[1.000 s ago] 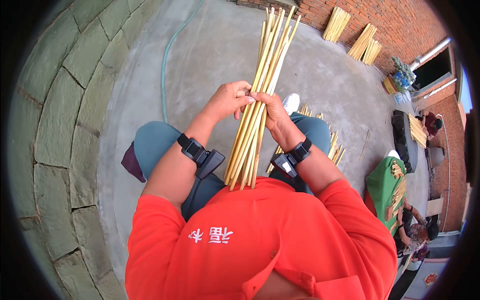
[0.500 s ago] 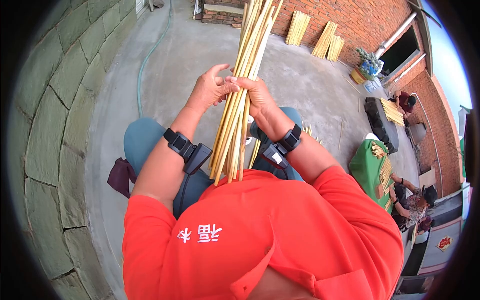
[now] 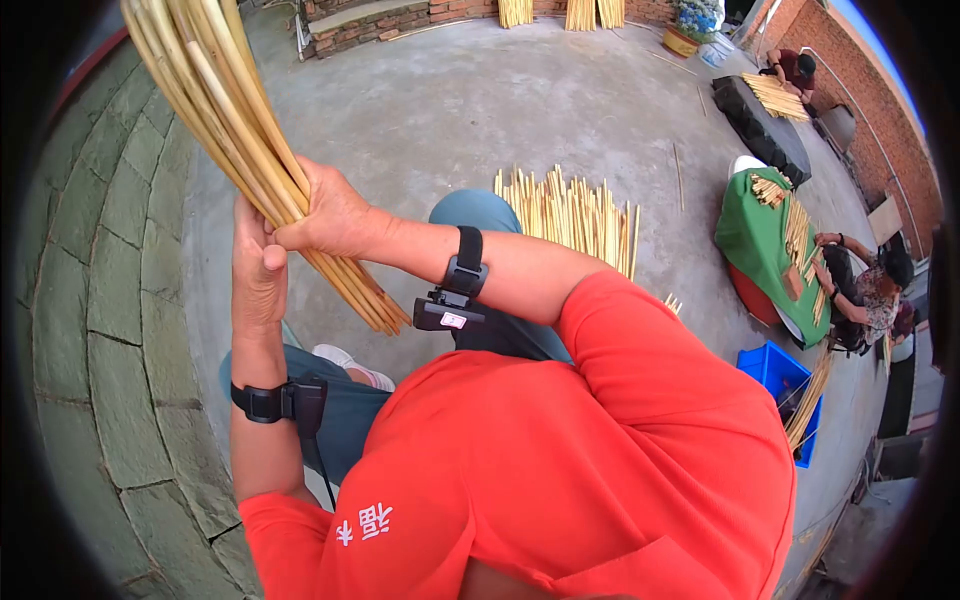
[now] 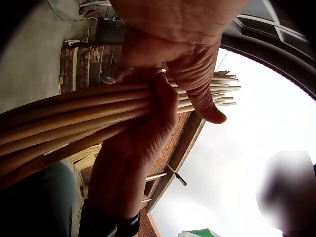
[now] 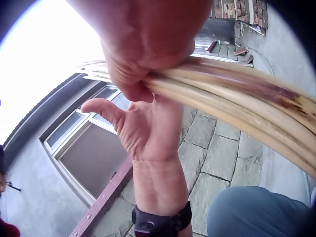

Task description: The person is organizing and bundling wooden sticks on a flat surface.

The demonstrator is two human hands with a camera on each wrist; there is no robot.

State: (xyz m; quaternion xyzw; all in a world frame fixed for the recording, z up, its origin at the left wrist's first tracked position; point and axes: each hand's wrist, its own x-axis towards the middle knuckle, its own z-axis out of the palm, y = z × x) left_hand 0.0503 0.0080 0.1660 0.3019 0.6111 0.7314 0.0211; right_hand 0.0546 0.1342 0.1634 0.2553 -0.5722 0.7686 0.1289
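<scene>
Your right hand (image 3: 335, 212) grips the stick bundle (image 3: 220, 115) pointing toward eleven o'clock; your left hand (image 3: 258, 278), thumb extended, looks released. Likely stiff, light, smooth: hold mid-length.

Head view facing forward-down, wrist views close-up, all sharing sticks (image 3: 220, 110)

white character 福 (image 3: 376, 520) on red shirt (image 3: 570, 440), second character (image 3: 345, 533) beside it unclear; white sticker (image 3: 453, 320) on wrist camera (image 3: 428, 314), unreadable
</scene>
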